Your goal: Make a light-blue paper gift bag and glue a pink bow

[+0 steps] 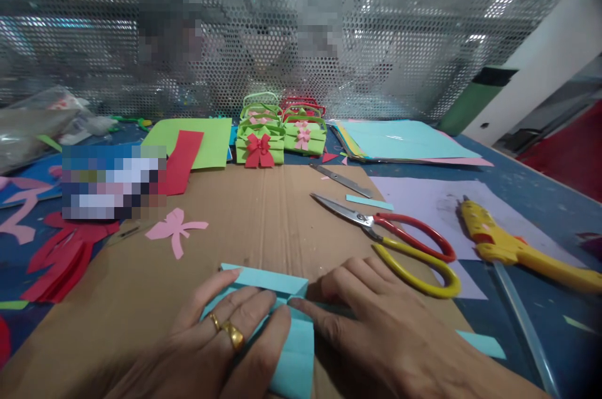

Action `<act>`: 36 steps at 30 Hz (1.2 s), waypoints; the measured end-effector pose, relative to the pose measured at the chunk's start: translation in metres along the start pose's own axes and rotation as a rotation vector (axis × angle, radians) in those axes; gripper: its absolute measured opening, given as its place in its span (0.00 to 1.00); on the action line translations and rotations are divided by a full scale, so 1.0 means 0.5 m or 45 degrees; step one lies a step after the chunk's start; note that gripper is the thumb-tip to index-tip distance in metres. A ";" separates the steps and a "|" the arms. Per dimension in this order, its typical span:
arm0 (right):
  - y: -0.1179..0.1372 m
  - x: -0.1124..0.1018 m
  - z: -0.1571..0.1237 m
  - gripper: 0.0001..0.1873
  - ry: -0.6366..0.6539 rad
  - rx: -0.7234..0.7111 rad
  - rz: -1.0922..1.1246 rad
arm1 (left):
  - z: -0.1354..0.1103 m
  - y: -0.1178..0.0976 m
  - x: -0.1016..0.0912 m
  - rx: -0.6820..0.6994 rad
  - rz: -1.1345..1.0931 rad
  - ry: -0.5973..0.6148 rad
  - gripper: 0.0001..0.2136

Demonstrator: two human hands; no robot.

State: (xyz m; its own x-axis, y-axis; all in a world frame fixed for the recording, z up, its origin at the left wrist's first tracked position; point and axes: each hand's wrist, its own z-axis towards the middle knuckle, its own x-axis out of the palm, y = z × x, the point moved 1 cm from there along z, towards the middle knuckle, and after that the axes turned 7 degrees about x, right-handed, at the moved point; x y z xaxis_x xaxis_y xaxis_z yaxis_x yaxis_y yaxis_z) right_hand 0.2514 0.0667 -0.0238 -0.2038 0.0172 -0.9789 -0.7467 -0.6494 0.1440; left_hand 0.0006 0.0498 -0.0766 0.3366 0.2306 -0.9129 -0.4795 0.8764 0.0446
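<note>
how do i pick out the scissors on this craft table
Find the brown cardboard in the middle and go to its right edge, just beyond the right hand. The scissors lie there, blades pointing left, with one red handle loop and one yellow, unlike the mostly yellow glue gun further right.

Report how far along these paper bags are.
Done: green paper bags with bows stand at the back. In hand: left hand and right hand press a fold into light blue paper. Remaining: it is only folded, no bow; pink bow cut-out, scissors, glue gun lie untouched.
</note>
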 end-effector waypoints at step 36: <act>-0.053 -0.096 -0.193 0.23 -0.438 0.148 -0.001 | 0.061 -0.037 -0.091 -0.055 0.077 0.085 0.21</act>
State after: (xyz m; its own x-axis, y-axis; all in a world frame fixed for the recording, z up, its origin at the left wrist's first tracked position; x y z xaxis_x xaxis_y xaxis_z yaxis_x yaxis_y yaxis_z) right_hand 0.3422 0.0098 0.0055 -0.3894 0.2855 -0.8757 -0.8099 -0.5590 0.1778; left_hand 0.0191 0.0359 -0.0234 0.2520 0.2522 -0.9343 -0.5320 0.8426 0.0840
